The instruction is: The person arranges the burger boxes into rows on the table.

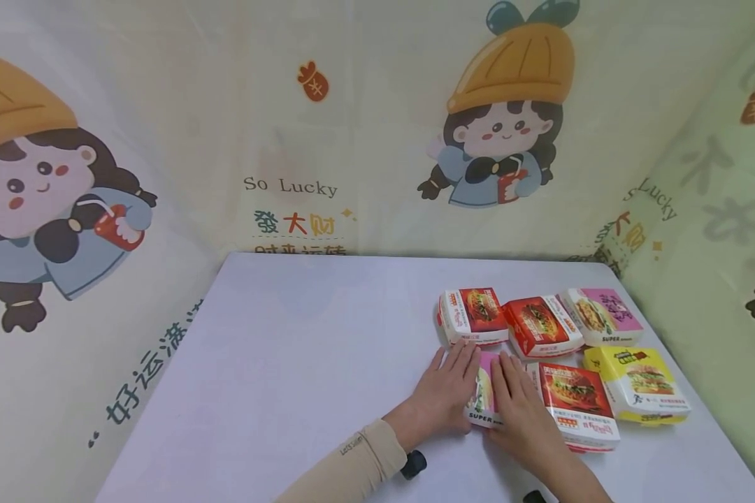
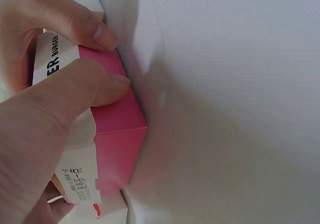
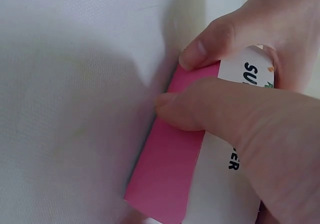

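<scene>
A pink and white burger box [image 1: 486, 381] stands on the table between my two hands. My left hand [image 1: 443, 388] grips its left side, fingers stretched along it toward the back. From the right, my right hand [image 1: 523, 412] holds the same box, its fingers over the right part of the top. In the left wrist view, both thumbs press on the box's pink front face [image 2: 120, 154], close to the table. The right wrist view shows the thumbs side by side on that pink face [image 3: 165, 169] too. Much of the lid is hidden under the hands.
Right of the held box stands a red and white burger box [image 1: 575, 402], then a yellow one [image 1: 638, 384]. Behind are two more red and white boxes [image 1: 475, 314] [image 1: 543, 325] and a pink and white one [image 1: 604, 316]. The white table [image 1: 277, 363] meets cartoon-printed cloth walls [image 1: 377, 126].
</scene>
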`<state>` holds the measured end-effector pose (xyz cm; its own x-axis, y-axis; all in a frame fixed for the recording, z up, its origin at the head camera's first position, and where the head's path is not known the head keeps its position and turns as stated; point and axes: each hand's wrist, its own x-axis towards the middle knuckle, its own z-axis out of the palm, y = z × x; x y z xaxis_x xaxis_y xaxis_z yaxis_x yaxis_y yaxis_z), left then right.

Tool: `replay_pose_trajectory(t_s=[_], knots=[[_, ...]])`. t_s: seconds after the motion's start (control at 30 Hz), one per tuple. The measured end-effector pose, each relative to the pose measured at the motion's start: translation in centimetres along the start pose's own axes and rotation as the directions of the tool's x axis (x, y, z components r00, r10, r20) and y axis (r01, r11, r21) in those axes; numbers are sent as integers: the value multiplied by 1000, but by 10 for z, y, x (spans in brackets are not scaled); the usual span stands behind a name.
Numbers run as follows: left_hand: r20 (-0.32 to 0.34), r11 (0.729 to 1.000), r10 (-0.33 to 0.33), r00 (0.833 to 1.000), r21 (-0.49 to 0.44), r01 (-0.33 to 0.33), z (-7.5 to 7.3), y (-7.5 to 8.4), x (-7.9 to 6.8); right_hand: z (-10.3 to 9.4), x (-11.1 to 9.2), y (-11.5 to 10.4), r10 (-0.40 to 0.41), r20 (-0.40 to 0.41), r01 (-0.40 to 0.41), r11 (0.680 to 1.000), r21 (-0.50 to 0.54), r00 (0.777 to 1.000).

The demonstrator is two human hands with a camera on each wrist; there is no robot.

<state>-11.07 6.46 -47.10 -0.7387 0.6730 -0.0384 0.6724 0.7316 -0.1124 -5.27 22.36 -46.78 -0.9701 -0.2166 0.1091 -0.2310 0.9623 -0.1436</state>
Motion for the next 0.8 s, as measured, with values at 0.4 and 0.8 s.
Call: replay_pose_trajectory(t_s=[0.4, 0.8], knots=[[-25, 999, 36, 999, -14, -36, -3, -7, -5, -4, -2, 0, -8, 35, 6, 998, 62, 999], [-3, 999, 25, 1000, -41, -25, -3, -16, -11, -8, -4, -4, -46, 57, 40, 994, 99, 997]])
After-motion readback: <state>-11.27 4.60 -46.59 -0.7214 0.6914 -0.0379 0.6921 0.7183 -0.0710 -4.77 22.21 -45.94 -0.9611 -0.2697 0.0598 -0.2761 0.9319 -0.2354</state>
